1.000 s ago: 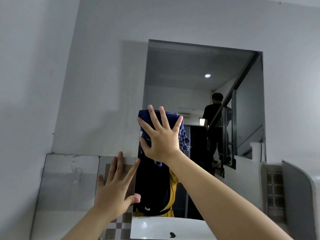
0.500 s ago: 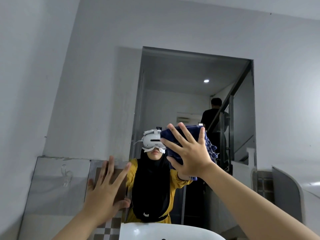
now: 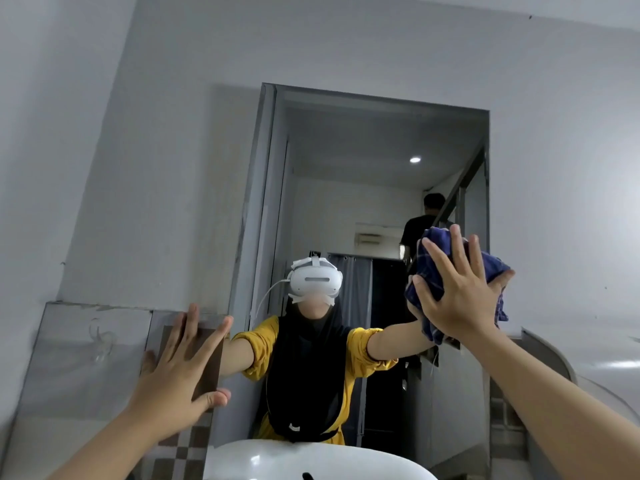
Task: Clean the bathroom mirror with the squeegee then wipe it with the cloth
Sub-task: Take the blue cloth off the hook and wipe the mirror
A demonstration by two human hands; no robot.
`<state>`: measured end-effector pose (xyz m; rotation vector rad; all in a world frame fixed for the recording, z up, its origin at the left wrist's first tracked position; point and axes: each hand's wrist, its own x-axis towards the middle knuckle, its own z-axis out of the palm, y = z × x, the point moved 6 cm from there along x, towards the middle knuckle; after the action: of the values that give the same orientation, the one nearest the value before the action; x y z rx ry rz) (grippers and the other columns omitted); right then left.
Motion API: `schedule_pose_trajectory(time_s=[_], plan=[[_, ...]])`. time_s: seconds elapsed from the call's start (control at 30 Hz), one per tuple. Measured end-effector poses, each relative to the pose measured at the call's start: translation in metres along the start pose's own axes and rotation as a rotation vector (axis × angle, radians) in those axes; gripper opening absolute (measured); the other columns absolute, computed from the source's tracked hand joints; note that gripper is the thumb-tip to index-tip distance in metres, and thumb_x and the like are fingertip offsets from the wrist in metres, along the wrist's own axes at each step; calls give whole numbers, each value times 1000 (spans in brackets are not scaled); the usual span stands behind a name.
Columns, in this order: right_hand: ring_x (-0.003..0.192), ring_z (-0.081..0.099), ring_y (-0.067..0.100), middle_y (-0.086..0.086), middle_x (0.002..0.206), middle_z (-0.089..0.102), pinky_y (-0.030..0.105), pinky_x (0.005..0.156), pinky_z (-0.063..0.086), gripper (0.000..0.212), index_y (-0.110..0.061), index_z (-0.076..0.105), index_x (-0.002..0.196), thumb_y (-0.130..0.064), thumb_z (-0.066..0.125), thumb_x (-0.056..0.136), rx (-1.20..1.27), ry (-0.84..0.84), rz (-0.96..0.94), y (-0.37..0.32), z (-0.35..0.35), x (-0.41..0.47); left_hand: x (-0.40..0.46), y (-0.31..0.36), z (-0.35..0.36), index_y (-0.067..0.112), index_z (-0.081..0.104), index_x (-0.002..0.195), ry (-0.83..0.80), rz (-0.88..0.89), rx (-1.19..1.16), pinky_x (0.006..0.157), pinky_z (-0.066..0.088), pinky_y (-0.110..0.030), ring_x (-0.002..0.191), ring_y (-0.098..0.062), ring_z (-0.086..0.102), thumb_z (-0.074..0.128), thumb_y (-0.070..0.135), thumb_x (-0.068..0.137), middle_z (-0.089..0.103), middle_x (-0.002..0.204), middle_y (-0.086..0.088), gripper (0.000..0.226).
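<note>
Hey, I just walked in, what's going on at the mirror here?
A person is at the cloth stage of cleaning the bathroom mirror. The right hand presses a bunched blue checked cloth against the glass near its right edge, fingers spread flat. The left hand rests open on the tiled wall just left of the mirror. A white sink sits below. No squeegee is in view.

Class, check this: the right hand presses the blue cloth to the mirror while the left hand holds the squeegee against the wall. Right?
No. The head view shows the left hand holding nothing: it rests open and flat against the wall. The right hand does press the blue cloth to the mirror.
</note>
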<state>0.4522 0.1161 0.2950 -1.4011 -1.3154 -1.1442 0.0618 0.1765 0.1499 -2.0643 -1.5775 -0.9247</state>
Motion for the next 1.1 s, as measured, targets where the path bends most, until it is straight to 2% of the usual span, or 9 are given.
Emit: schedule_pose_trajectory(time_s=[0.27,0.37,0.5,0.57,0.67,0.73,0.83,0.97,1.1], plan=[[149,1,28,-3,164,3,82,100,4,59,-43,26,145,-50,44,89,158,25,493,-7,12,-30,-9,5,-2,48,-17,141,68,47,-61,107,17,-64,139,-28,-26,64,56,74,-42,147,0,105],[149,3,32,1,163,6,82,98,3,60,-40,29,145,-47,47,89,187,39,502,-36,15,-43,-16,5,4,46,-10,144,72,79,-22,105,19,-64,142,-32,-15,37,79,72,-34,152,-2,92],[149,3,34,4,163,7,82,97,3,61,-39,32,145,-48,45,86,213,2,434,-88,20,-56,-25,0,11,36,12,148,40,111,94,92,18,-67,137,-39,18,18,85,71,-9,159,-8,92],[148,5,36,6,163,10,83,96,2,61,-38,36,144,-47,47,84,215,-14,383,-116,23,-59,-27,-4,9,33,19,148,15,129,161,89,23,-69,136,-38,25,10,84,73,0,159,-9,91],[148,9,38,6,162,16,84,95,3,60,-35,42,141,-44,54,83,225,-27,324,-158,27,-61,-25,-12,13,31,29,145,4,145,185,86,29,-70,145,-31,9,1,79,78,8,158,-9,87],[147,13,38,6,161,19,84,95,5,60,-36,43,141,-45,53,82,217,-39,267,-185,28,-60,-22,-18,19,33,25,146,-13,135,171,87,31,-71,145,-23,-5,17,86,73,1,159,-5,90],[145,18,40,7,159,25,83,95,5,60,-37,45,139,-45,52,80,194,-41,142,-221,29,-57,-22,-24,24,35,19,147,10,143,155,86,37,-70,143,-21,2,40,84,63,-1,159,-3,101],[145,20,40,7,158,28,81,96,2,59,-37,45,138,-44,52,80,157,-55,-81,-252,28,-58,-23,-22,21,33,22,147,53,180,151,85,34,-71,145,-19,-5,31,84,67,7,158,-7,95],[146,18,37,4,159,25,76,98,-2,60,-38,40,142,-47,50,83,118,-90,-323,-266,31,-65,-22,-25,23,33,22,147,59,179,166,82,37,-71,145,-22,-2,19,84,73,13,157,-10,90]])
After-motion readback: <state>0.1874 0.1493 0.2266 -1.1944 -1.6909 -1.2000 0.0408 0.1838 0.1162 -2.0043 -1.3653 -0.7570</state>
